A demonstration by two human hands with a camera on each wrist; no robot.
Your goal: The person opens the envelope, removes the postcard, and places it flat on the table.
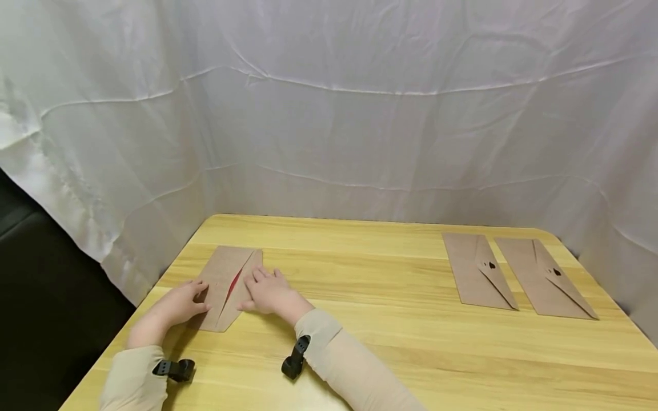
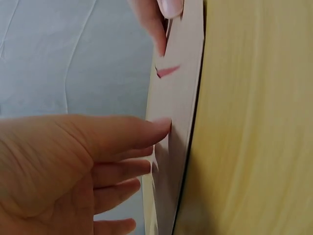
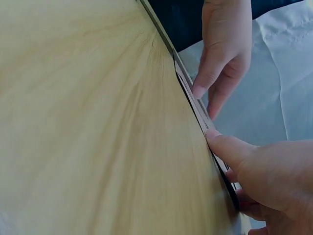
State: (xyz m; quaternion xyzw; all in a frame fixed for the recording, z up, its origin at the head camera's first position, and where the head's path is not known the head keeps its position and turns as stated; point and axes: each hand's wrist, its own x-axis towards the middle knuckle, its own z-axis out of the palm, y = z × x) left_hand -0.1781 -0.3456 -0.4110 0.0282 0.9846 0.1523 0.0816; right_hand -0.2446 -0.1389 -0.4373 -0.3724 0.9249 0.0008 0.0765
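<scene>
A brown paper envelope (image 1: pixel 222 285) lies at the left of the table, its pointed flap toward the right. Something red (image 1: pixel 233 282) shows through the slit along the flap. My left hand (image 1: pixel 177 302) rests at the envelope's left edge, and in the left wrist view its thumb (image 2: pixel 159 128) touches the paper while the other fingers stay loosely extended. On the flap side lies my right hand (image 1: pixel 269 294), fingers spread over the paper. In the right wrist view the right thumb (image 3: pixel 230 147) touches the envelope's edge; the other fingertips are partly hidden.
Two more brown envelopes, a nearer-to-middle one (image 1: pixel 470 274) and a far-right one (image 1: pixel 537 279), lie side by side with dark marks on their flaps. Pale curtains (image 1: pixel 360 131) hang behind the wooden table (image 1: pixel 360 262). A black surface (image 1: pixel 41 297) stands left of it.
</scene>
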